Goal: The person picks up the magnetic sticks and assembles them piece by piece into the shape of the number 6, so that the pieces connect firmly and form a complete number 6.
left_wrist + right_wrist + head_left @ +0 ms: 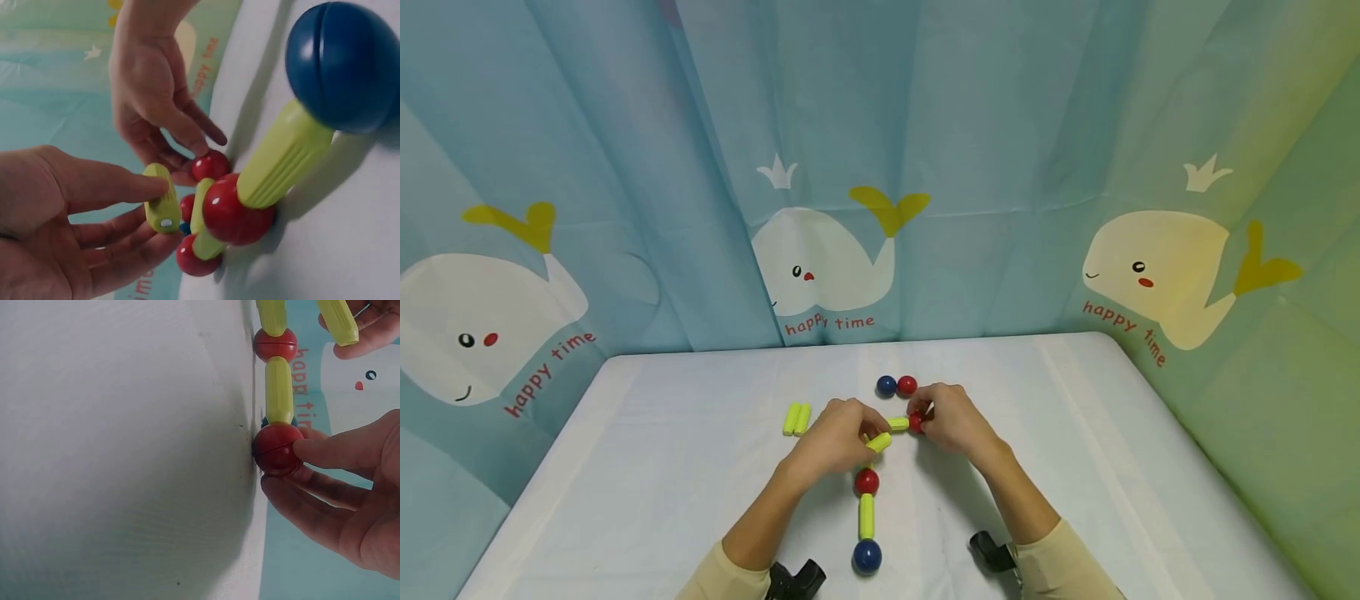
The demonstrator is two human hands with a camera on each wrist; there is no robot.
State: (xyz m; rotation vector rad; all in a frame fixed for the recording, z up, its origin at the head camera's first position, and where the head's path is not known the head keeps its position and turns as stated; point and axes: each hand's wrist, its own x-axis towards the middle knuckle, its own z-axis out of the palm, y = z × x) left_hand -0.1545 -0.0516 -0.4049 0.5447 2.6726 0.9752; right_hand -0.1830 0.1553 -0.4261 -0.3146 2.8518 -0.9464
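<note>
My left hand (835, 437) pinches a loose yellow-green rod (879, 442) between thumb and fingers, above a chain of balls and rods. In the left wrist view a pale metal spot shows on the end of this rod (161, 200). My right hand (953, 421) grips a red ball (278, 450) at the chain's far right end. A rod (279, 390) joins that ball to another red ball (275, 344), which my left hand hides in the head view. From there the chain runs toward me through a red ball (867, 482) and a rod (867, 517) to a large blue ball (867, 557).
Behind the chain, a small blue ball (886, 386) and a red ball (907, 385) sit side by side. Two spare rods (797, 419) lie left of my left hand. A white-covered table (662, 467) meets a whale-print curtain (1000, 167) at its back edge.
</note>
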